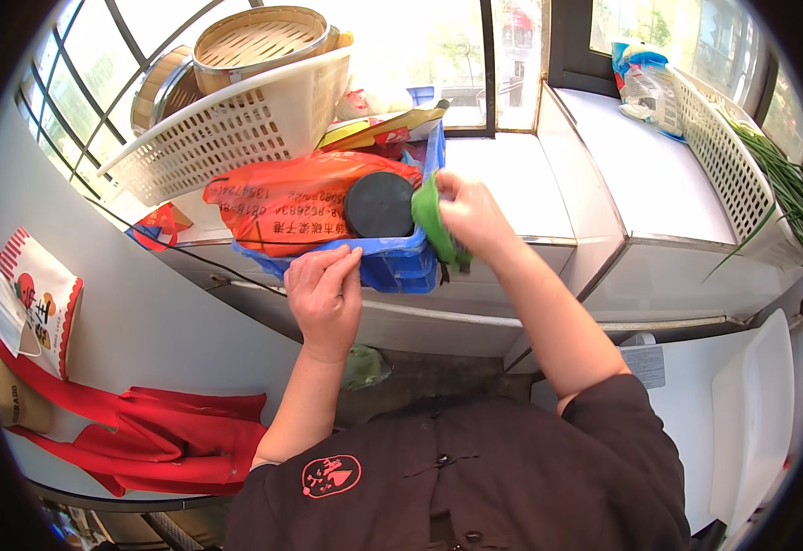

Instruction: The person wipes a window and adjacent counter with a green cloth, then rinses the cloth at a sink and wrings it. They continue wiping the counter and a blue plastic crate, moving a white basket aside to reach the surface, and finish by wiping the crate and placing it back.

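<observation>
My right hand (473, 217) grips a green cloth (430, 210) at the right side of a blue plastic crate (401, 265). At the crate's near rim is my left hand (325, 293), its fingers bent against the edge; whether they pinch the rim I cannot tell. A printed red plastic bag (277, 200) fills much of the crate, and a round black lid or container (379, 204) lies beside it. Yellow and red packaging (387, 131) sticks up at the crate's back.
Behind the crate, a white perforated basket (236, 124) holds bamboo steamers (260, 38). On the right ledge, another white basket (725, 165) holds green stalks (780, 169), next to a plastic bag (649, 89). A red apron or garment (160, 441) hangs over the left surface.
</observation>
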